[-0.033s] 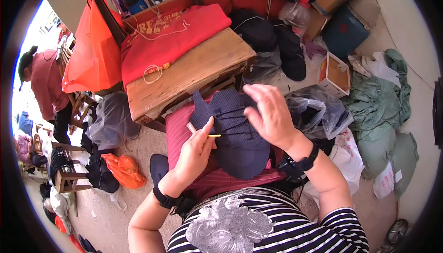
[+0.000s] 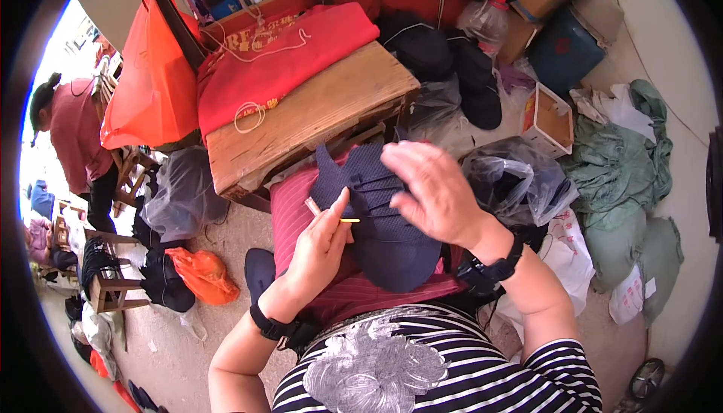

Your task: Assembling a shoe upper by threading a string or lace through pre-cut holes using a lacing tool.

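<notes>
A dark navy cap (image 2: 395,259) lies on my lap, its brim toward me and its ribbed, pleated panels away from me. My left hand (image 2: 320,243) rests at the cap's left side. Its fingers are closed round a slim pen-like tool (image 2: 349,220) with a yellow end, while a pale end sticks out on the other side. Above the cap's right side is my right hand (image 2: 433,195), thumb apart from the fingers, with nothing visible in it. It hides part of the panels. Under the cap is red pinstriped cloth (image 2: 290,210).
Ahead stands a wooden table (image 2: 324,104) with a red cloth (image 2: 294,51) and cord on it. Dark caps (image 2: 474,82), a clear plastic bag (image 2: 520,179) and green cloth (image 2: 610,164) lie to the right. Far left, a person (image 2: 75,127) bends near wooden stools (image 2: 113,281).
My right hand has shifted slightly left over the cap. The left hand and the pen-like tool stay almost where they were.
</notes>
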`<state>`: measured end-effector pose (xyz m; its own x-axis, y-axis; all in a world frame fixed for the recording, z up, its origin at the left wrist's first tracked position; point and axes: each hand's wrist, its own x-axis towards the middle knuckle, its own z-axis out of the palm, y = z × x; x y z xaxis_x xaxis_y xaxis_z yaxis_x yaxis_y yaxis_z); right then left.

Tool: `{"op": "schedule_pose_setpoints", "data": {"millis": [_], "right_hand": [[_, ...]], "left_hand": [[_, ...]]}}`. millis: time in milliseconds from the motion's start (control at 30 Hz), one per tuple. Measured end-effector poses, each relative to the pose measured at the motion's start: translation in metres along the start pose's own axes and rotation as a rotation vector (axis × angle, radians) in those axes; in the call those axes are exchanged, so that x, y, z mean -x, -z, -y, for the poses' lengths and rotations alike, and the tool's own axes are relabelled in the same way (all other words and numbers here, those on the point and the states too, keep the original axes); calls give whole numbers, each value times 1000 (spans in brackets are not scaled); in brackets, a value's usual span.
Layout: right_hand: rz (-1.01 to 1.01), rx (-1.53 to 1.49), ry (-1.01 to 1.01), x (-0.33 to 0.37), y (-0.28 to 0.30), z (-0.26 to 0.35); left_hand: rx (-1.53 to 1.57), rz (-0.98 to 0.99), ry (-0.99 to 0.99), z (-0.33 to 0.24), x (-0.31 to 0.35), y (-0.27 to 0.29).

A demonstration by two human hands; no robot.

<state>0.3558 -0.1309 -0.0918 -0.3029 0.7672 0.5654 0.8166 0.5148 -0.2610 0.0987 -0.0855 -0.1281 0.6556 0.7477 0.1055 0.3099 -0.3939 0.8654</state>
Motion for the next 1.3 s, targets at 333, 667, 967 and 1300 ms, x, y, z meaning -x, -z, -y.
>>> {"op": "schedule_pose_setpoints", "data": {"millis": [333,667,967,1300], "right_hand": [[312,-177,-92,35,-30,9],[299,-203,-91,35,-34,7],[290,-217,-100,36,-33,7],[282,-244,-120,34,-32,5]], "left_hand": [[538,-155,237,-11,36,16],[-100,-37,194,-35,13,37],[-221,-47,50,-25,17,35],[-173,-70,14,-16,10,28]]}}
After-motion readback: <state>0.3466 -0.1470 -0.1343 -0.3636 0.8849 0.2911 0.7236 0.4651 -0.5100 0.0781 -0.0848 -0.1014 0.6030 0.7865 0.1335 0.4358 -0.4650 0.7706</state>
